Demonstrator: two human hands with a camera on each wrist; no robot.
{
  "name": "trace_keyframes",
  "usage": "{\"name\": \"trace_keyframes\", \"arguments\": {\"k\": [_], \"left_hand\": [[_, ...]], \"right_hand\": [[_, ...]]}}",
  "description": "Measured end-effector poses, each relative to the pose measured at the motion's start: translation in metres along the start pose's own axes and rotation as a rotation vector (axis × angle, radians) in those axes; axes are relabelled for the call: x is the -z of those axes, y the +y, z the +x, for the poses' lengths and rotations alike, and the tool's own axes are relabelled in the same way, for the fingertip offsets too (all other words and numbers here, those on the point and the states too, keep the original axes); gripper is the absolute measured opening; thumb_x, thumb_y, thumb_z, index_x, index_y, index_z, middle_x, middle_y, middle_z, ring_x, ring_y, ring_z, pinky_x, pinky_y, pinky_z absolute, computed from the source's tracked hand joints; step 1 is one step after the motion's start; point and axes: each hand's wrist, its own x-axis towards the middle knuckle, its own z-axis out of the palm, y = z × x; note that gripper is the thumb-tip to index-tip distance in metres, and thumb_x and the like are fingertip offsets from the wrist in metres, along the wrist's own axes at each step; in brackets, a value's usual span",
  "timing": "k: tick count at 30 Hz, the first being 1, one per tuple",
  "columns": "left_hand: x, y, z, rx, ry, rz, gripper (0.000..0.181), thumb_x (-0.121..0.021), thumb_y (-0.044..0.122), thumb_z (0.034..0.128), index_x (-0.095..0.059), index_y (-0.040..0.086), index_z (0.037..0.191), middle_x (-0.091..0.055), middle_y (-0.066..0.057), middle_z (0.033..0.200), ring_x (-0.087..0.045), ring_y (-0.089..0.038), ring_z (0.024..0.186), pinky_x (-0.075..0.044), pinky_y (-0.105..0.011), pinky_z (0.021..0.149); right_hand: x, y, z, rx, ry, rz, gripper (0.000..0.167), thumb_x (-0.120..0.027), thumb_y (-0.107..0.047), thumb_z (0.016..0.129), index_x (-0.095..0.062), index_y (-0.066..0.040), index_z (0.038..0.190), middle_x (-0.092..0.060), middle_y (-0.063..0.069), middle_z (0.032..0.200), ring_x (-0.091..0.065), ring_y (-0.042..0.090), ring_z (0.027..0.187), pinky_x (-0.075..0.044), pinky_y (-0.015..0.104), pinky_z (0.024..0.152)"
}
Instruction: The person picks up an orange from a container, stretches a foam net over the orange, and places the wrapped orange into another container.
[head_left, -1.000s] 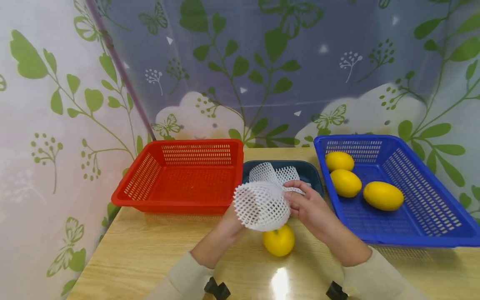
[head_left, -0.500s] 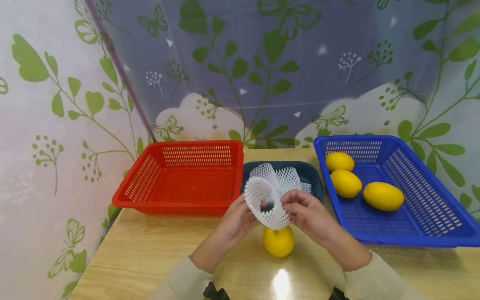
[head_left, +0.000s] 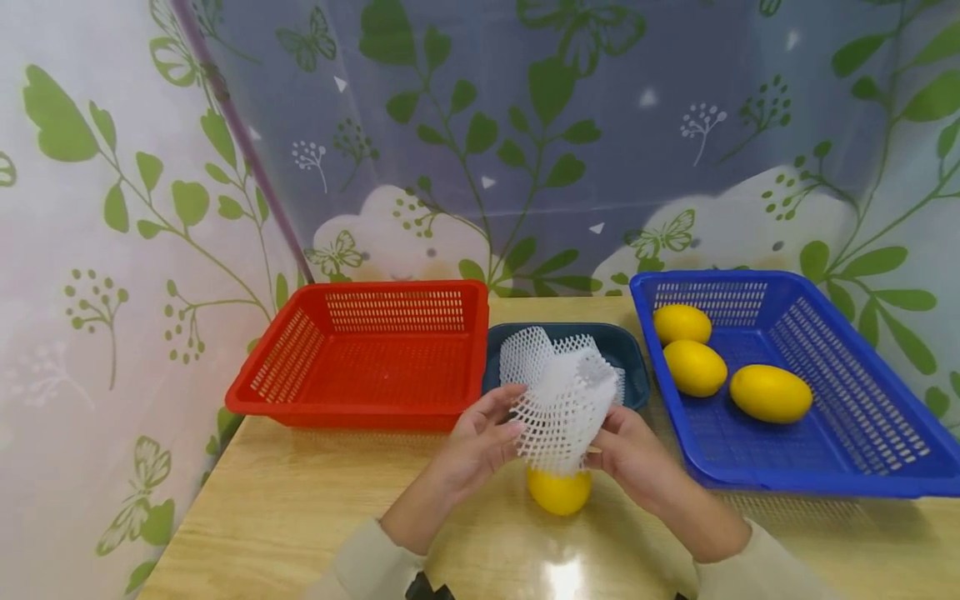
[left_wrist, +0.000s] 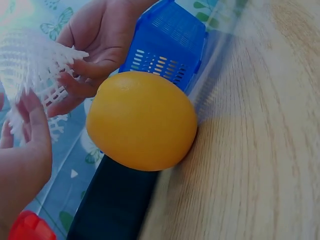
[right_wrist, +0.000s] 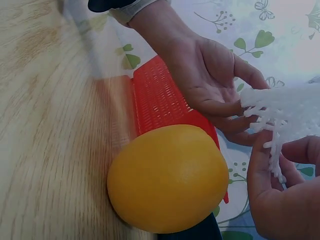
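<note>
White foam net pinched between my two hands above a yellow fruit

I hold a white foam net (head_left: 564, 412) at its two sides, my left hand (head_left: 480, 437) and my right hand (head_left: 630, 446) each pinching it narrowly between thumb and fingers. It is a soft, bent sleeve of diamond mesh, with the hands to either side. Below it a yellow fruit (head_left: 559, 493), smooth and rounded, sits on the pale wood-grain table (head_left: 315, 500).

Just beyond, a dark tray (head_left: 636, 367) with rounded corners holds more white nets (head_left: 522, 354). To the left is a red plastic basket (head_left: 352, 408) with slotted walls; to the right, a blue basket (head_left: 810, 479) of similar make holds three oval yellow fruits (head_left: 771, 393). The backdrop is printed with green leaves and butterflies.

From my head, the net hides the fruit's upper part. Both wrist views show the fruit's near side bare and the net's ragged strand ends between my fingers. The left wrist view reveals my right palm; the right wrist view, my left palm and the red basket behind it.
</note>
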Motion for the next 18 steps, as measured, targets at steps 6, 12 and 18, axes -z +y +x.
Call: {"name": "trace_keyframes", "arguments": {"k": [6, 12, 18], "left_hand": [[0.0018, -0.0028, 0.0054, 0.066, -0.104, 0.095, 0.048, -0.059, -0.003, 0.0928, -0.045, 0.008, 0.137, -0.049, -0.005, 0.13, -0.056, -0.018, 0.108, -0.053, -0.028, 0.088], [0.0031, -0.0029, 0.007, 0.071, -0.096, 0.243, 0.055, -0.063, -0.008, 0.0884, -0.04, -0.005, 0.138, -0.052, -0.008, 0.126, -0.06, -0.017, 0.106, -0.054, -0.028, 0.085], [0.0059, -0.01, 0.003, 0.105, -0.065, 0.355, 0.061, -0.061, -0.016, 0.0835, -0.036, -0.009, 0.139, -0.055, -0.013, 0.122, -0.059, -0.018, 0.102, -0.055, -0.027, 0.079]], "right_hand": [[0.0002, -0.0035, -0.0006, 0.019, 0.034, -0.1, 0.034, -0.054, -0.002, 0.094, -0.052, 0.006, 0.127, -0.063, 0.003, 0.108, -0.063, 0.014, 0.09, -0.055, 0.028, 0.078], [0.0009, -0.0033, -0.0024, -0.044, 0.118, -0.223, 0.054, -0.054, -0.002, 0.09, -0.038, 0.01, 0.14, -0.057, 0.018, 0.127, -0.062, 0.012, 0.097, -0.055, 0.029, 0.08], [0.0067, 0.0038, -0.0067, -0.053, 0.141, -0.298, 0.053, -0.057, -0.002, 0.088, -0.042, 0.013, 0.136, -0.059, 0.018, 0.123, -0.061, 0.01, 0.087, -0.055, 0.029, 0.072]]}}
